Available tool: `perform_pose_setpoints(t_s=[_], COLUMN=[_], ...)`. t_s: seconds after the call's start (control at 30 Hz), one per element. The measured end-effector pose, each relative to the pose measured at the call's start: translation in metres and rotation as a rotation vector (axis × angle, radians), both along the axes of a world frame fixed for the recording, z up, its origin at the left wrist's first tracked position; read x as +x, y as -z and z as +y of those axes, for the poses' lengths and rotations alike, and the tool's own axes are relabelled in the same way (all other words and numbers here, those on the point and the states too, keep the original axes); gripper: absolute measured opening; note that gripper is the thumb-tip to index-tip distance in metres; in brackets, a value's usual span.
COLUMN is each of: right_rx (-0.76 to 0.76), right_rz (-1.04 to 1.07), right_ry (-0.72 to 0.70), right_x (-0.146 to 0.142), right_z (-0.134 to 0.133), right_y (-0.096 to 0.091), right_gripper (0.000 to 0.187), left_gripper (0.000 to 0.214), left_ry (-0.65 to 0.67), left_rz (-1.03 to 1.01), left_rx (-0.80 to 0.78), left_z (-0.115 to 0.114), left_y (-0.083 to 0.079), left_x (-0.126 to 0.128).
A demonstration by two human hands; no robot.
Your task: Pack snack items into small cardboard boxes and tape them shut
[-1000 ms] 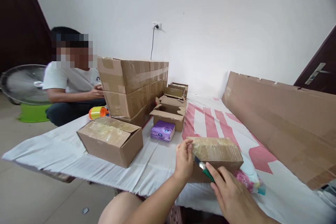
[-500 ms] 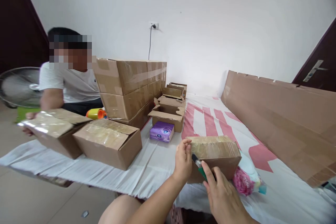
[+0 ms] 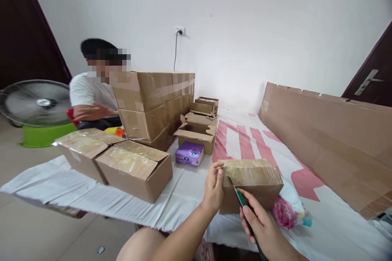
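Note:
A taped cardboard box sits on the cloth in front of me. My left hand grips its left end, fingers curled at the upper corner. In my right hand is a green and black utility knife, fingers closed round its handle. The blade points up and away, with its tip at the box's taped top near the left end; whether it has pierced the tape I cannot tell. Pressed close to the box's right side is a pink and pale blue plastic package.
Left of me, two taped boxes stand side by side. Behind them are stacked cartons and a seated person. A purple tissue pack lies before an open box. A large cardboard sheet stands at right.
My right hand has shifted its hold on the knife, whose blade now points onto the box top. The two left boxes moved right and now touch; the person's hand has left them.

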State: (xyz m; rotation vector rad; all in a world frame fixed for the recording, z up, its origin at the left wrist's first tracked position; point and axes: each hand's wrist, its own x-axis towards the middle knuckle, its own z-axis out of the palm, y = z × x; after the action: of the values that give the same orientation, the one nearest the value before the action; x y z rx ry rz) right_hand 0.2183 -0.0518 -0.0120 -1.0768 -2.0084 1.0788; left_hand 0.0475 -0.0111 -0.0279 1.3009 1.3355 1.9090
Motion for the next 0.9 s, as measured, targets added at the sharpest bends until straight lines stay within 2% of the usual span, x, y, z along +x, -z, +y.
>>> perform_pose_setpoints(t_s=[0.03,0.17,0.27,0.37,0.43,0.67,0.9], right_rx=[0.065,0.508,0.657,0.662,0.627,0.642,0.739], right_rz=[-0.010,-0.160,-0.177,-0.133,-0.162,-0.357,-0.423], right_ry=[0.008,0.041,0.157,0.310,0.324,0.181,0.076], right_x=[0.000,0.001,0.004,0.006,0.003,-0.037,-0.052], right_z=[0.000,0.002,0.012,0.024,0.029,0.041,0.055], right_y=[0.000,0.002,-0.001,-0.011,-0.021,-0.051,-0.052], right_gripper=[0.044,0.045,0.049,0.047,0.050,0.035,0.028], left_gripper=[0.031,0.029,0.028,0.027,0.027,0.024,0.026], left_ry=[0.021,0.085,0.088,0.091,0.112,0.163,0.140], left_rz=[-0.024,-0.078,-0.081,-0.107,-0.134,-0.145,-0.035], left_rx=[0.007,0.028,0.051,0.071,0.070,0.088,0.067], left_z=[-0.001,-0.003,-0.005,-0.005,-0.004,-0.002,-0.002], left_y=[0.001,0.006,0.011,0.011,0.010,0.006,0.014], left_x=[0.000,0.002,0.005,0.005,0.004,0.002,-0.002])
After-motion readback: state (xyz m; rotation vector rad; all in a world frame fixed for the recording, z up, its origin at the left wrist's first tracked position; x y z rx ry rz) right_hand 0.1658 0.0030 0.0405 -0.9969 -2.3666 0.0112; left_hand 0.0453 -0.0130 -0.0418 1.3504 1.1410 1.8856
